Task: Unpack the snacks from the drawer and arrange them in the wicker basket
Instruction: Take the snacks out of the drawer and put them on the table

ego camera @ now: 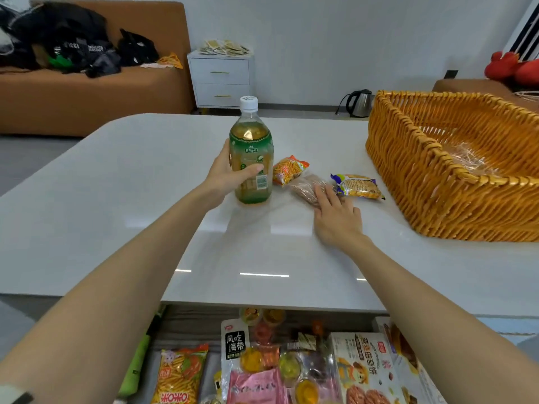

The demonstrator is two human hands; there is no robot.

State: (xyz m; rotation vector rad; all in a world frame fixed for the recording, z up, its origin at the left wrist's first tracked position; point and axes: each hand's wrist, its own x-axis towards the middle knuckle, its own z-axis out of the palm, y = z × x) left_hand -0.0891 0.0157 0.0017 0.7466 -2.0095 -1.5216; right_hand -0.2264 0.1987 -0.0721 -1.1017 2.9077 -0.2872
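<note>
My left hand (pixel 224 174) wraps the upright tea bottle (pixel 251 135) mid-table; my right hand (pixel 338 220) lies flat on a brown snack packet (pixel 304 186). I'd carry the tea bottle right and lay it down inside the wicker basket (pixel 423 199).

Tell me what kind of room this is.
Likely a home living room: an orange sofa piled with clothes, a white table with snacks, and a small drawer cabinet.

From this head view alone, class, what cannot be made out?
All in the head view:
Wicker basket: right side cut by the frame edge.
Drawer: near part cut off below, far part under the table.
Brown packet: partly under the right hand.
Bottle: label print too small; left hand covers some.
</note>
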